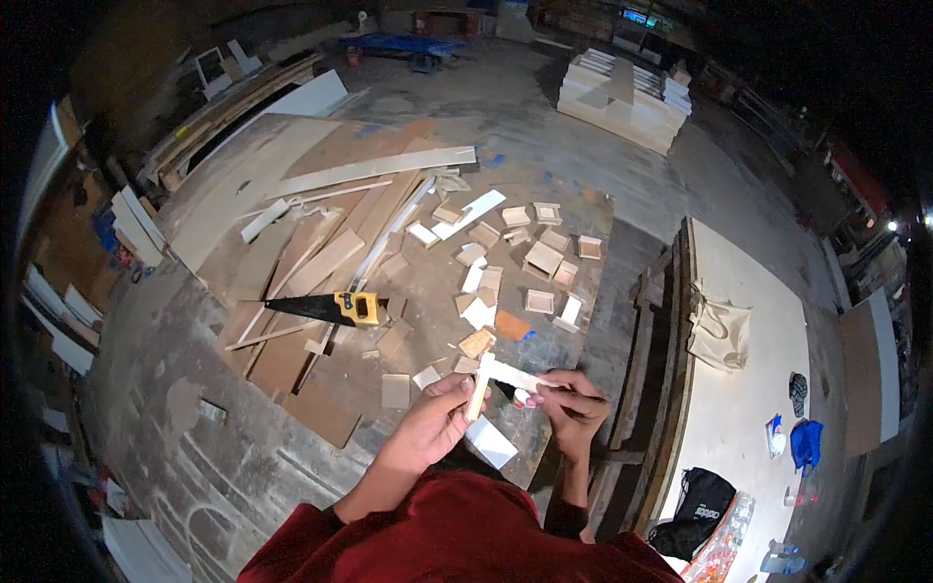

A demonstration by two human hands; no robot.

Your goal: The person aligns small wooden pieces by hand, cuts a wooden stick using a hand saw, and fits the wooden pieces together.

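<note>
Just in front of my body, my left hand is closed on a small pale wood piece, seen nearly upright. My right hand pinches a second light wood strip that reaches leftward. The two pieces meet at a corner near their upper ends; whether they are joined I cannot tell. Below them lies a white block. A small red-and-white item, too small to name, shows beside my right hand. Farther left, a handsaw with a yellow handle rests on wood strips.
Small wooden frames and boxes lie scattered over the worktable, with long boards on its left. A pale bench on the right bears a cloth bag and a black bag. Stacked panels stand farther back.
</note>
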